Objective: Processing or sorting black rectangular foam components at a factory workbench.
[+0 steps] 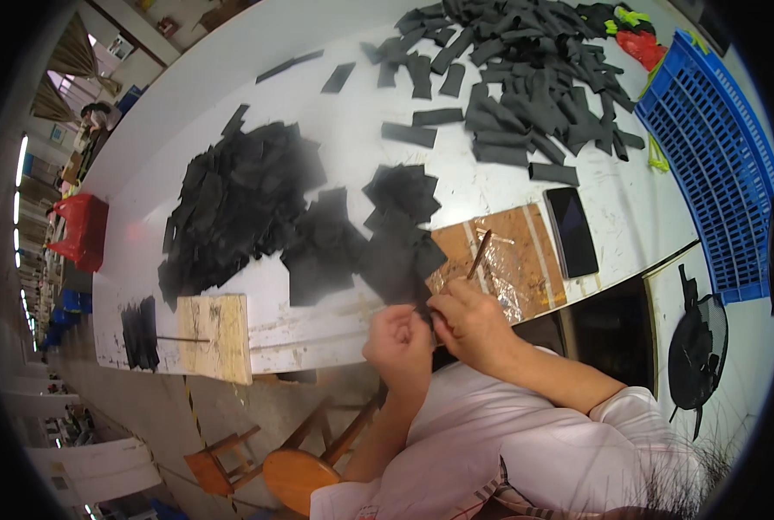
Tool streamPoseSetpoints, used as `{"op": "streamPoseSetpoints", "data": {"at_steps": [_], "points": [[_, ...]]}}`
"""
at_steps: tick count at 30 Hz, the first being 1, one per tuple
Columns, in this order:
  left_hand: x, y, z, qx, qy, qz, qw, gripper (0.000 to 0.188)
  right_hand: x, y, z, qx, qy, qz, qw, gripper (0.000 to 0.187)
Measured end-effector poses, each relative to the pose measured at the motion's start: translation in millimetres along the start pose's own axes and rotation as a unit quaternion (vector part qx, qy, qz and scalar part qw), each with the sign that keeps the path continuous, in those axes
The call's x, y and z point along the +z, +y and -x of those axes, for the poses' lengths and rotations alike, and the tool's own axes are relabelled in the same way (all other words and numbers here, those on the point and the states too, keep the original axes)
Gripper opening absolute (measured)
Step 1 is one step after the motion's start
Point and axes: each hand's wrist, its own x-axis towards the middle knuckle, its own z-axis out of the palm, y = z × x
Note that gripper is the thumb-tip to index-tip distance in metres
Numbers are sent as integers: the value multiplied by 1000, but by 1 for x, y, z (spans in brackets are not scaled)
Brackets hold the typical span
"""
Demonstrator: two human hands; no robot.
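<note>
Close together at the table's near edge, both my hands are at a small piece of black fabric point(425, 314). My left hand point(399, 347) is closed, its fingers curled at the left side of the piece. My right hand point(474, 322) pinches the other side. From the top of that hand a thin brown stick point(482, 247) juts out over a brown board point(526, 251) wrapped partly in clear film. Just beyond my hands lie overlapping flat black pieces point(400, 260). The fingertips partly hide the fabric between them.
A large heap of flat black pieces point(240, 204) lies left, black fabric tubes point(534, 87) at the far right. A phone point(571, 232) rests beside the board. A blue basket point(716, 173) stands right, a wooden block point(214, 338) at the left edge, wooden stools point(300, 477) below.
</note>
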Motion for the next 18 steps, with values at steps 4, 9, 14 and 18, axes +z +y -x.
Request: {"op": "streamPoseSetpoints", "data": {"at_steps": [4, 9, 14, 18], "points": [[-12, 0, -20, -249, -71, 300, 918, 20, 1, 12, -1, 26, 43, -23, 998, 15], [-20, 8, -25, -272, -224, 382, 854, 24, -11, 22, -6, 394, -113, -555, 724, 2], [8, -11, -19, 89, 10, 23, 996, 26, -3, 17, -4, 380, -143, -672, 619, 9], [1, -14, -22, -72, -82, 175, 979, 27, -4, 29, -3, 344, -134, -567, 736, 12]]}}
